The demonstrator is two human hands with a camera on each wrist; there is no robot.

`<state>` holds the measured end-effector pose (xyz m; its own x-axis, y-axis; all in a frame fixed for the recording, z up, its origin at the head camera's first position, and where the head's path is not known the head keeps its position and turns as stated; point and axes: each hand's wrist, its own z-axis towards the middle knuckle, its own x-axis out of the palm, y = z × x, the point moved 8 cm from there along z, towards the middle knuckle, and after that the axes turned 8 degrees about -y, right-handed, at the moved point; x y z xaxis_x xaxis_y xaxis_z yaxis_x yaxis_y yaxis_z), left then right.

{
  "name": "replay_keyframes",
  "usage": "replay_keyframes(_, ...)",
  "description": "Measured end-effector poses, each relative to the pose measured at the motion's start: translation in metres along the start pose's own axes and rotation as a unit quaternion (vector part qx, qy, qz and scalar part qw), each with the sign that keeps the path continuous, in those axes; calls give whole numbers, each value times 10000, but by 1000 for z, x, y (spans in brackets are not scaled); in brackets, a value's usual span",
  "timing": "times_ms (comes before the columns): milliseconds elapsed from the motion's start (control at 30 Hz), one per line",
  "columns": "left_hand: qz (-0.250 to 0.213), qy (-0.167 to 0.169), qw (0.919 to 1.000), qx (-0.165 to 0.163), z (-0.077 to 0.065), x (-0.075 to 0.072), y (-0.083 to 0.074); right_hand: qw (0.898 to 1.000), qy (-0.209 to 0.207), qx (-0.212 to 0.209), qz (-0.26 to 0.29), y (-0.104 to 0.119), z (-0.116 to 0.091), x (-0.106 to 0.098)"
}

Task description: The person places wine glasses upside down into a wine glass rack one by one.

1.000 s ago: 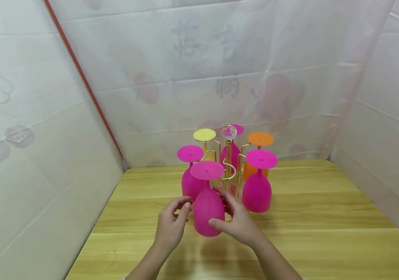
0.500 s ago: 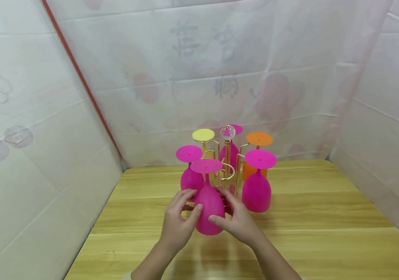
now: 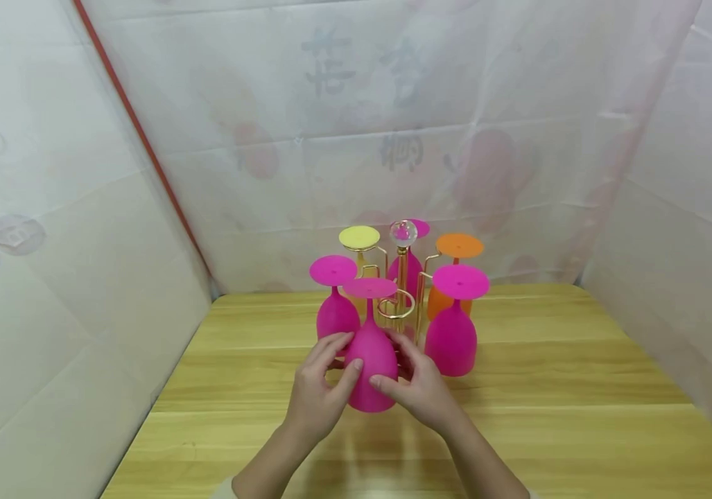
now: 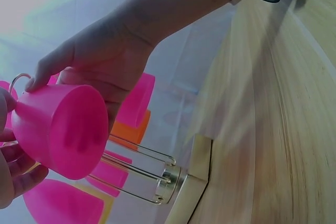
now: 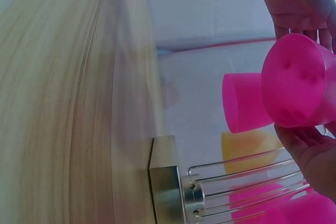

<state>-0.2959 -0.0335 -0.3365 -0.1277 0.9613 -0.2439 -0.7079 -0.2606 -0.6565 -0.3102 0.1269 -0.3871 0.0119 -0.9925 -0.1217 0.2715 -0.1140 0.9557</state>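
A pink wine glass [image 3: 371,374] hangs upside down between both hands at the front of a gold wire glass rack [image 3: 402,277]. My left hand [image 3: 319,391] holds its bowl from the left, the thumb on the front. From the right, my right hand [image 3: 421,389] grips the same bowl, thumb forward and fingers behind. The glass's foot is uppermost and overlaps the left side of the rack's front ring [image 3: 396,305]. Seen from the left wrist, the glass's open mouth [image 4: 80,132] is well off the table, with the right hand [image 4: 107,61] across it.
Other upside-down glasses hang around the rack: pink ones at left [image 3: 337,315], right [image 3: 452,343] and back, a yellow one [image 3: 359,238] and an orange one [image 3: 459,244]. A clear ball [image 3: 403,233] tops the post. The rack's base [image 5: 167,182] stands on the wooden table [image 3: 237,388].
My left hand has moved right and taken hold of the glass's bowl. The glass has risen slightly, its foot moving up toward the front ring. My right hand keeps its grip.
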Motion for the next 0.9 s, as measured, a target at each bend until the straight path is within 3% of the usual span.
replay_keyframes(400,364,151,9990,-191,0,4,-1,9997,10,147,181,-8,-1,-2)
replay_keyframes(667,585,133,9981,111,5,-6,-4,9992,33,168,365,-4,4,9)
replay_keyframes(900,375,262,9989,-92,-4,13,-5,9993,17,343,142,-6,-5,-8)
